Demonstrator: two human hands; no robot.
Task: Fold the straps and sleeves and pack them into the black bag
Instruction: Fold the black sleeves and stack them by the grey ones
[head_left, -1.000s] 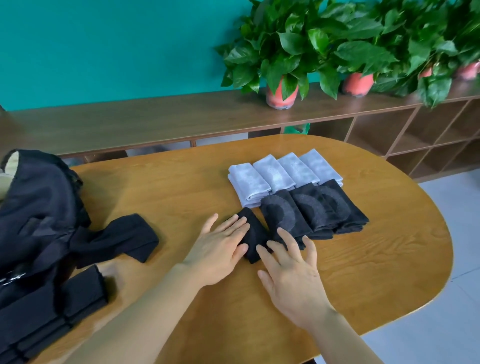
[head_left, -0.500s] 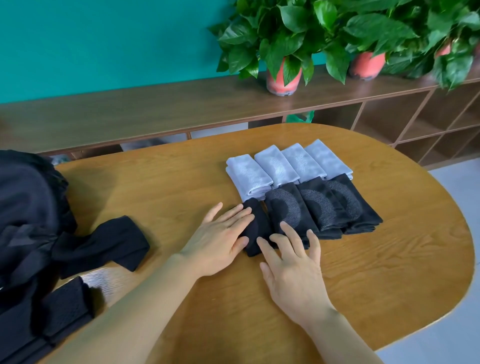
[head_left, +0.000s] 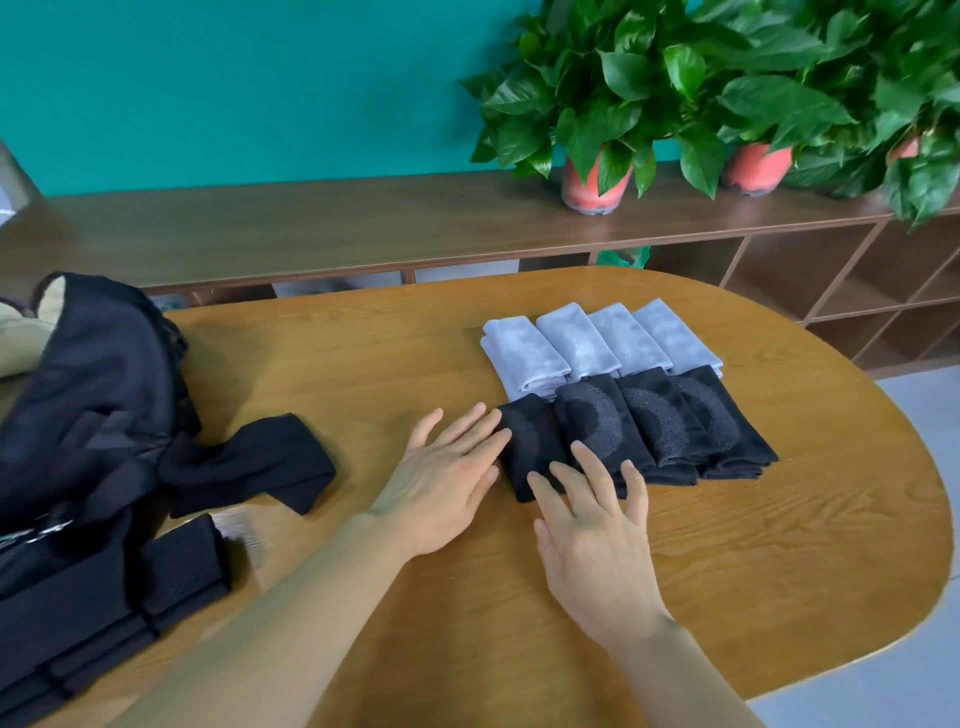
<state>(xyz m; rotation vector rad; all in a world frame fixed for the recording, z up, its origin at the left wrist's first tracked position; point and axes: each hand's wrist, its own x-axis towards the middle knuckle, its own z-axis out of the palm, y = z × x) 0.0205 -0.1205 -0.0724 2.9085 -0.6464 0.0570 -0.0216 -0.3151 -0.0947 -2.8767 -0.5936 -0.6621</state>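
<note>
Both hands lie flat on the desk (head_left: 727, 545), near its middle. The left hand (head_left: 447, 478) is open, fingers straight and close together, its fingertips touching the left edge of the end sleeve (head_left: 530, 441), the leftmost piece in a row of four folded black sleeves (head_left: 665, 421). The right hand (head_left: 597, 540) is open too, fingers spread and straight, with the fingertips resting on the near end of the end sleeve and of the one beside it. The black sleeves lie side by side, touching, each angled a little to the right. Just behind them, on the far side, sits a second row of four folded grey sleeves (head_left: 602, 340), touching the black row.

The bag (head_left: 88, 395) stands at the far left edge of the desk, slumped and open at the top. A loose sleeve (head_left: 260, 462), black and unfolded, lies just right of the bag, well apart from the folded rows. Folded black straps (head_left: 104, 613) are stacked at the near left corner, against the bag.

Behind the desk runs a long wooden shelf (head_left: 311, 223) with potted plants (head_left: 623, 78) at its right, in front of a teal wall (head_left: 234, 78)
</note>
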